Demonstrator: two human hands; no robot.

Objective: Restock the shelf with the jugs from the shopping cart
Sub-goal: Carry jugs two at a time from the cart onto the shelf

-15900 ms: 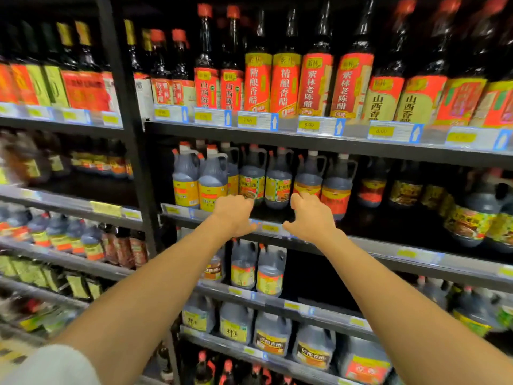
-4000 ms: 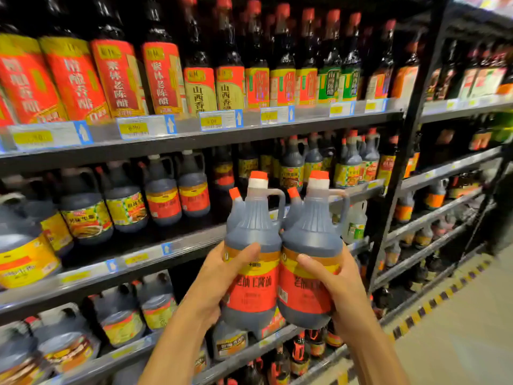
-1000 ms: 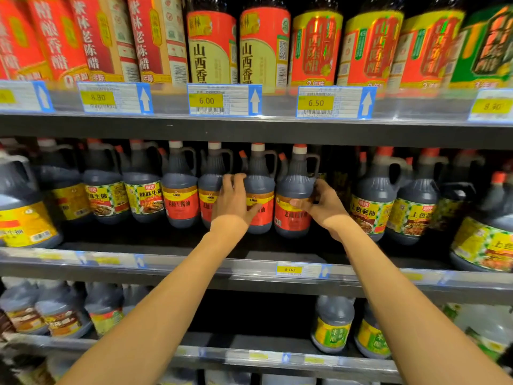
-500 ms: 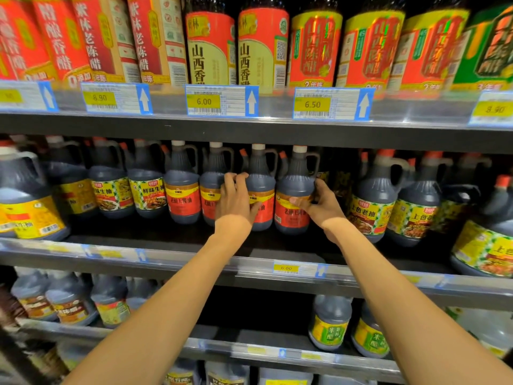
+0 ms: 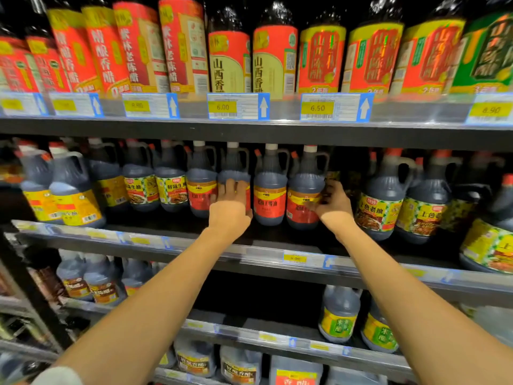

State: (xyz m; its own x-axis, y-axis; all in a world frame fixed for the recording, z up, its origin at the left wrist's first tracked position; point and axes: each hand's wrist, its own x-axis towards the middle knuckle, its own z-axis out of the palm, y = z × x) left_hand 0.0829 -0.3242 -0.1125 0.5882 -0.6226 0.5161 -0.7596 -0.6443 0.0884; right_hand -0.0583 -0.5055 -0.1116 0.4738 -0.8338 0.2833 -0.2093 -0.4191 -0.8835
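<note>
Reaching into the middle shelf with both arms, and there's just the one head view to go on. Four red-label jugs stand upright side by side on that shelf, about mid-frame. The left hand lies against the front of the second jug from the left, fingers fairly straight and flat on it, so it's pressing rather than gripping. It covers nearly the whole label; only the neck, handle and shoulder show above. The right hand grips the fourth jug at the right end of the row. The thumb is across the label edge and the fingers wrap round the far side, where they go into the dark and I lose the tips. It's blurry there too.

Right of that is a dark gap with something in it I can't make out, then yellow-label jugs, the last one cut off by the frame edge. More jugs to the left are smeared. On the top shelf the tall bottles lose their necks at the top of the picture. Price tags read 6.00 and 6.50; the ones further out are blurrier. The lower shelf has green-label jugs, mostly in shadow. A bit of white sleeve shows bottom left.
</note>
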